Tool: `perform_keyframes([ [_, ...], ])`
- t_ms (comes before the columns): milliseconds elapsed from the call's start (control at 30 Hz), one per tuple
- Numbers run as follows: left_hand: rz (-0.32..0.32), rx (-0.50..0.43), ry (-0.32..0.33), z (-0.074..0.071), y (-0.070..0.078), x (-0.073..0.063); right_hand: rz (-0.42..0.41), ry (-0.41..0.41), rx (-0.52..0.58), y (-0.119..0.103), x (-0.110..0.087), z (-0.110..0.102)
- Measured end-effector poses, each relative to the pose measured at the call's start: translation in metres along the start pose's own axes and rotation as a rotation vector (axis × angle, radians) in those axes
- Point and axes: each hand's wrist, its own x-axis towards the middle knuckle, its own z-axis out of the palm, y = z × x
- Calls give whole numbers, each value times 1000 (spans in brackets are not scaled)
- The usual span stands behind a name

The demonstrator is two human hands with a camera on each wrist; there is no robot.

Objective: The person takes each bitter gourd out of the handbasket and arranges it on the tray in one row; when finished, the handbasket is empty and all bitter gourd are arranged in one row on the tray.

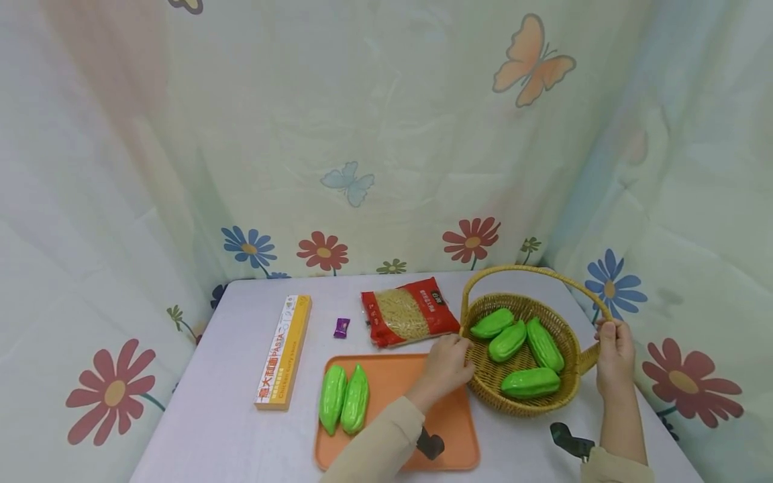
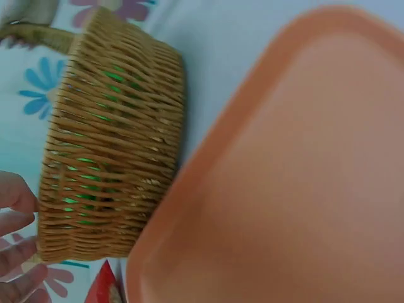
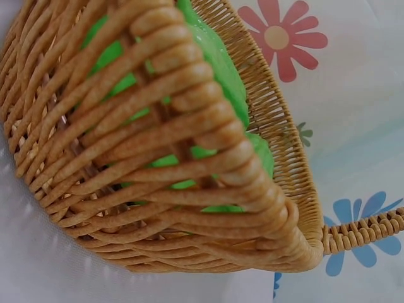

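A wicker basket stands at the table's right, its arched handle raised. Several glossy green bitter melons lie inside it. My right hand grips the handle low on its right side. At the basket's left edge, my left hand holds the rim near the handle's base; its fingers show at the edge of the left wrist view. Close up, the right wrist view has the basket's weave, but not the right hand. Two more bitter melons lie side by side on an orange tray.
A red pasta bag lies behind the tray, against the basket's left side. Farther left are a small purple wrapped candy and a yellow and white pasta box. A flower-printed curtain surrounds the white table.
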Motion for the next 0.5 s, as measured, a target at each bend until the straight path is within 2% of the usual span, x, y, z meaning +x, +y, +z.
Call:
perform_keyframes([
  [167, 37, 177, -38, 5, 8, 8, 23, -3, -29, 1, -1, -3],
  [367, 99, 236, -81, 8, 21, 13, 5, -11, -90, 0, -2, -3],
  [500, 109, 263, -122, 10, 29, 15, -10, -20, -144, 0, -1, -2],
])
